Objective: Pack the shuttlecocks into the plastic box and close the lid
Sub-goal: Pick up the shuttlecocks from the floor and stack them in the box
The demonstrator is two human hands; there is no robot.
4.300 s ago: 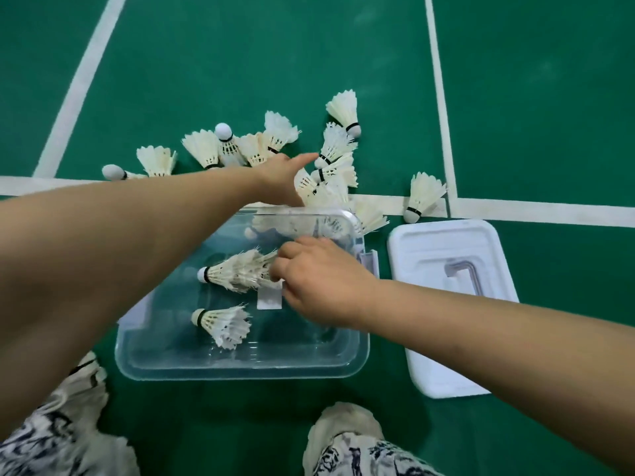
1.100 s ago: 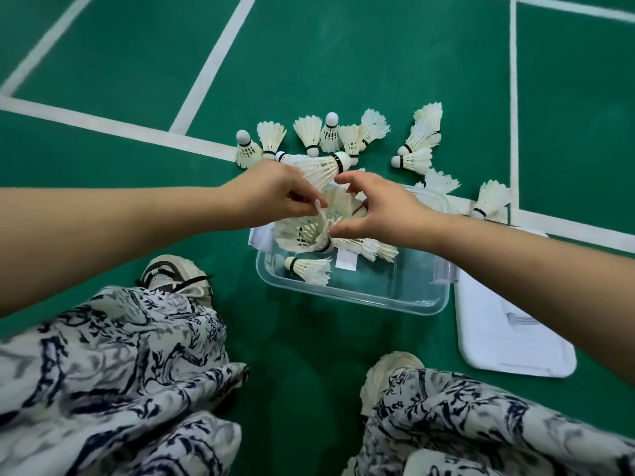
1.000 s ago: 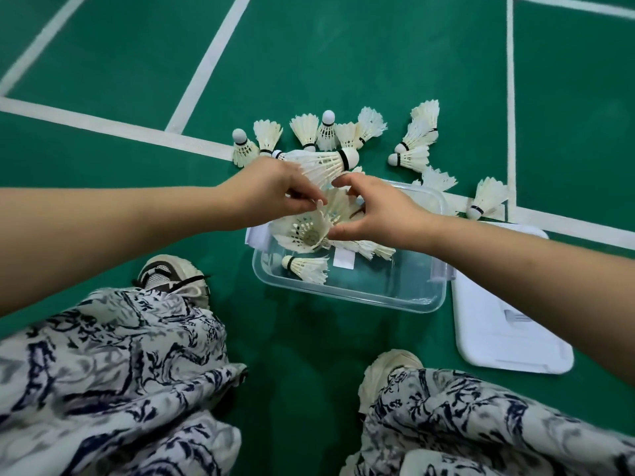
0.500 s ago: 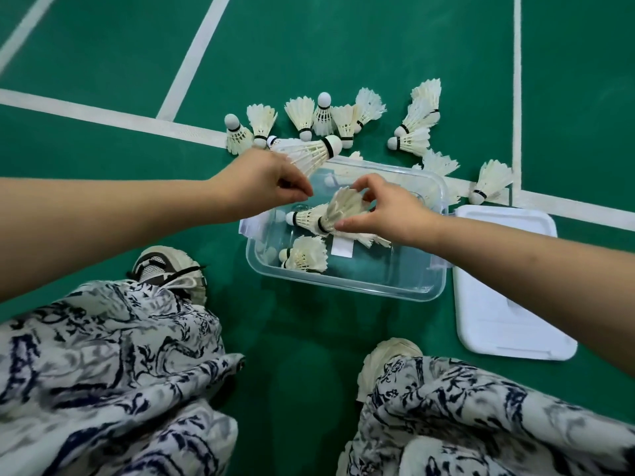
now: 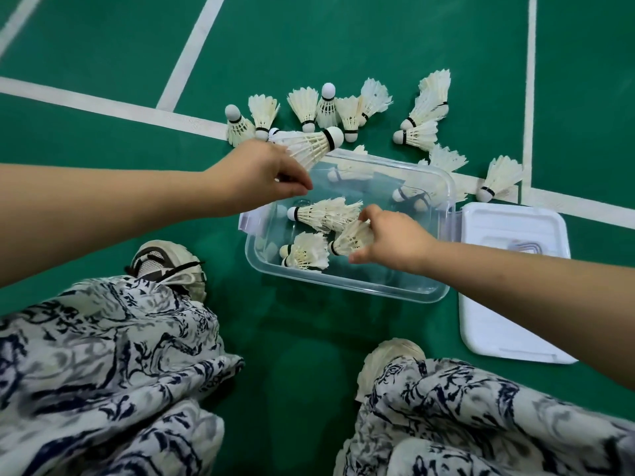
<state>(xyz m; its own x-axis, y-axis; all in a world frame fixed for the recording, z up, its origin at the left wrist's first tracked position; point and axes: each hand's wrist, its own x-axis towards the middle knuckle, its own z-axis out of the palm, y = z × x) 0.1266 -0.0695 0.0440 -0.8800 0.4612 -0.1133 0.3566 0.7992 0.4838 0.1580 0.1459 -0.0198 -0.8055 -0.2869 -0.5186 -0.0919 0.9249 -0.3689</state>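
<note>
A clear plastic box (image 5: 354,286) stands open on the green court floor. Two white shuttlecocks (image 5: 324,213) lie inside it at the left. My right hand (image 5: 391,240) is low inside the box and holds a third shuttlecock (image 5: 348,239) by its feathers. Above the box's far left corner my left hand (image 5: 264,176) grips another shuttlecock (image 5: 314,144) by the feathers, cork pointing right. Several loose shuttlecocks (image 5: 347,109) lie on the floor beyond the box. The white lid (image 5: 505,231) lies flat to the right of the box.
My two shoes (image 5: 168,266) and patterned trouser legs (image 5: 103,369) fill the near floor on both sides. White court lines (image 5: 103,108) cross the floor behind and right of the box. More shuttlecocks (image 5: 500,176) lie by the lid's far edge.
My right hand has sunk into the box with its shuttlecock, down beside the two lying there. My left hand keeps its shuttlecock above the far left corner.
</note>
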